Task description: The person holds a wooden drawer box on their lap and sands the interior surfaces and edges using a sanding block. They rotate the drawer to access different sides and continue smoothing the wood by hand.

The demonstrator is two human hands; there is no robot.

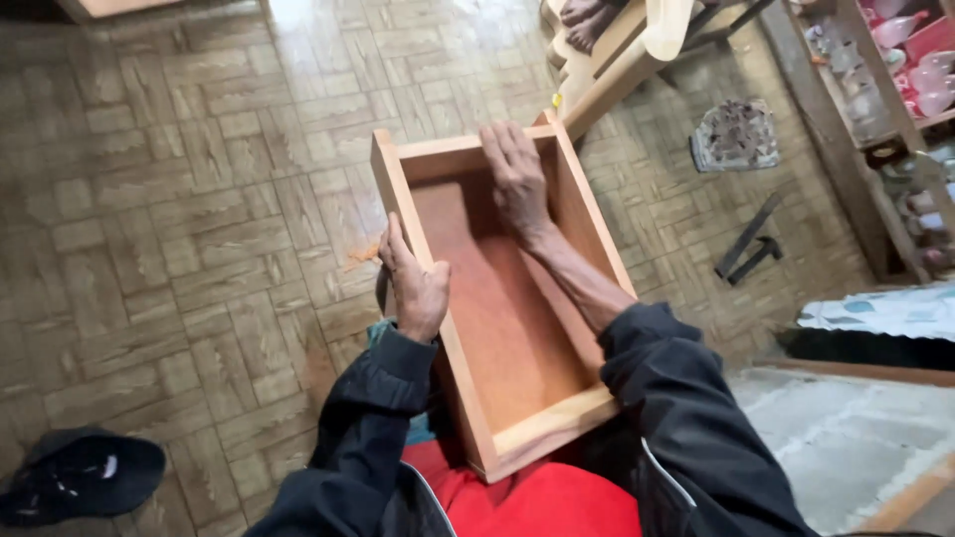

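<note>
A shallow wooden box (582, 409) with light side boards and a reddish-brown bottom panel rests against my lap, its open face up. My left hand (413, 283) grips the box's left side board about midway along. My right hand (515, 174) reaches inside and presses flat against the far end wall, fingers spread over its top edge. Both arms wear dark jacket sleeves, and red cloth shows below the box.
Parquet floor spreads to the left. A dark cap (80, 474) lies at the lower left. Light wooden pieces (607, 70) and another person's bare feet (587, 20) are beyond the box. Black metal brackets (748, 249), a shelf (885, 89) and a pale mat (846, 438) stand to the right.
</note>
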